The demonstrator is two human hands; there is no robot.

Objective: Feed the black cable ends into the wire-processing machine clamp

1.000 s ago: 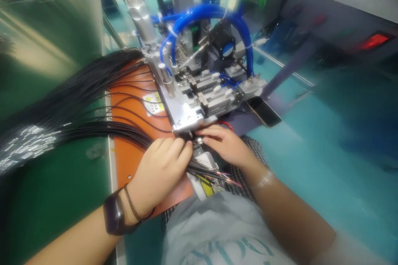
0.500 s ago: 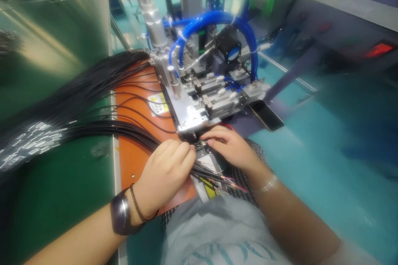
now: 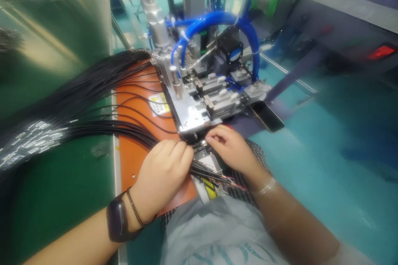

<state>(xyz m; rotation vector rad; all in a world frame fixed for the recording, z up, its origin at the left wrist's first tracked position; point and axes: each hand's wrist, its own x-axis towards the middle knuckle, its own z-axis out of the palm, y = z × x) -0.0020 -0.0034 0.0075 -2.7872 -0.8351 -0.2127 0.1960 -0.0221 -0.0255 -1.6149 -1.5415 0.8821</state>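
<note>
My left hand (image 3: 161,178) is curled shut around a bundle of black wires (image 3: 124,130), pinching them just in front of the metal machine (image 3: 192,116). The wires cross an orange mat (image 3: 132,169) on the bench and fan out past its left edge, while their cut ends poke out beyond my grip toward the right. My right hand (image 3: 231,151) lies with its fingers loosely together, the fingertips (image 3: 210,134) at the machine's front edge; I can't tell whether they pinch anything. Blue tubes (image 3: 217,18) arch above the machine, and a phone (image 3: 267,116) sits at its right corner.
</note>
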